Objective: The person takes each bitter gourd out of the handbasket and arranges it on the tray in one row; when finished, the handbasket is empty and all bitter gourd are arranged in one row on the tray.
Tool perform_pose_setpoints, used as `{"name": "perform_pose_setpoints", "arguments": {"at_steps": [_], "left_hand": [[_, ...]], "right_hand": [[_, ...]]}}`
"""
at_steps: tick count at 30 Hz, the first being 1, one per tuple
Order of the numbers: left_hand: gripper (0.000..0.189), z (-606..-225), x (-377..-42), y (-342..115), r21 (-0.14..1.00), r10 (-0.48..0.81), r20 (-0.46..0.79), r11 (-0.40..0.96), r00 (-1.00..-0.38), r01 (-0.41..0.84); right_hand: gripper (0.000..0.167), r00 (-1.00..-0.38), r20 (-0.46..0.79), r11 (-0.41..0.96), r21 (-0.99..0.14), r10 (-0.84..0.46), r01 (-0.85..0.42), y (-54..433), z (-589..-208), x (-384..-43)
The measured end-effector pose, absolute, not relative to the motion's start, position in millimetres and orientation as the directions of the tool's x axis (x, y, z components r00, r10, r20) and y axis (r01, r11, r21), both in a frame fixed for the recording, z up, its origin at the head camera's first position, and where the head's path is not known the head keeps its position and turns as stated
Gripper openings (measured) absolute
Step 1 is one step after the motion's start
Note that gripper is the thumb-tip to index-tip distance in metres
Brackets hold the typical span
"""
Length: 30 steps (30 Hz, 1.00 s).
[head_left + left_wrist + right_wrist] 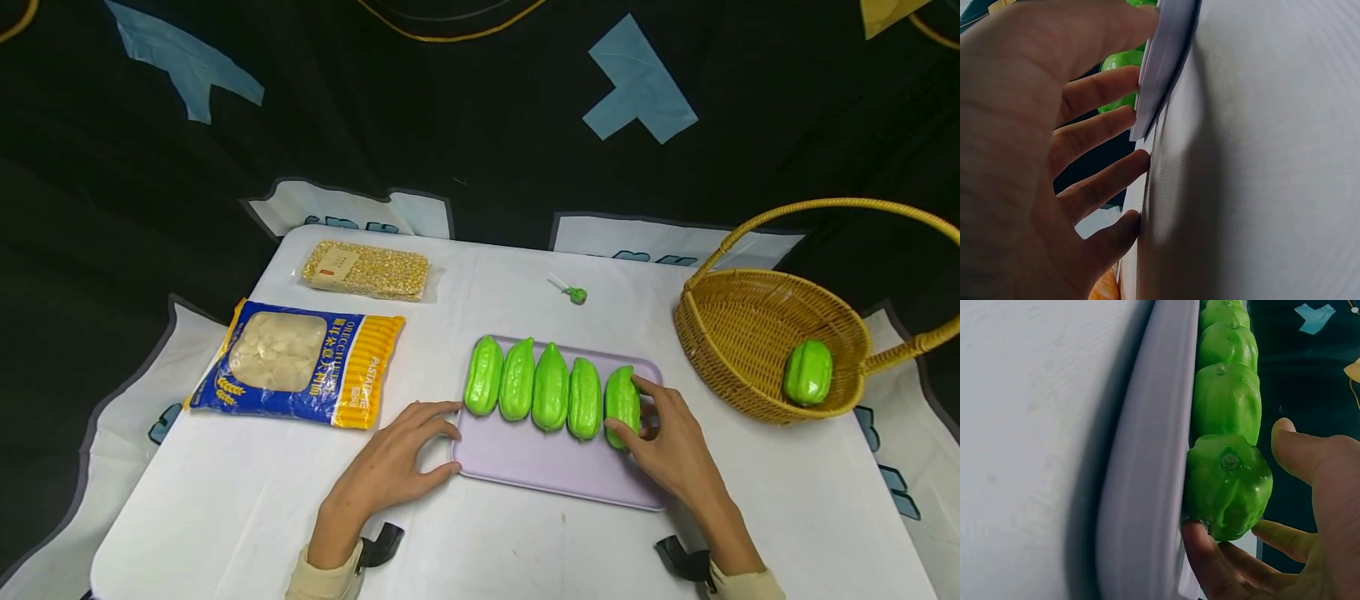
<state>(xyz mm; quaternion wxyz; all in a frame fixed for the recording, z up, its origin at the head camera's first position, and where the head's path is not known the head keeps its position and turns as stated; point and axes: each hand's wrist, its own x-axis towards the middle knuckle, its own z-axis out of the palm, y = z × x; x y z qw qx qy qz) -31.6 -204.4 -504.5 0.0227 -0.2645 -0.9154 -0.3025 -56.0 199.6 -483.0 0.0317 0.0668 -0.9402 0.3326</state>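
Several glossy green ridged vegetables (551, 387) lie side by side in a row on a pale purple tray (525, 458). At the right end is the last green vegetable (621, 404); my right hand (671, 442) is around it. In the right wrist view, the fingers (1219, 565) touch this vegetable's side, while the thumb (1297, 450) sits over it with a visible gap. My left hand (393, 458) rests at the tray's left edge, its fingers spread. In the left wrist view, the thumb and two fingertips (1125, 115) meet the tray rim (1160, 62).
At right stands a wicker basket (720, 350) with a tall handle, holding one green vegetable (808, 372). A blue and yellow pasta bag (315, 367) lies left of the tray, a pack of yellow grains (375, 271) behind it. A green lollipop (576, 295) lies behind the tray.
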Motion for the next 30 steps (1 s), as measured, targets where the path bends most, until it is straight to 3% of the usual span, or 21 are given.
{"name": "perform_pose_setpoints", "arguments": {"at_steps": [12, 22, 30], "left_hand": [[0.032, -505, -31, -205, 0.543, 0.469, 0.198, 0.679, -0.861, 0.494], [0.033, -505, -32, -204, 0.540, 0.468, 0.189, 0.685, -0.863, 0.489], [0.033, -505, -31, -204, 0.535, 0.468, 0.191, 0.688, -0.863, 0.491]], "right_hand": [[0.080, -0.993, 0.083, 0.774, -0.623, -0.079, -0.114, 213, -472, -55], [0.060, -0.966, 0.259, 0.779, -0.601, -0.025, -0.181, 238, -448, -62], [0.054, -0.951, 0.300, 0.823, -0.556, 0.068, -0.117, 264, -429, -68]]}}
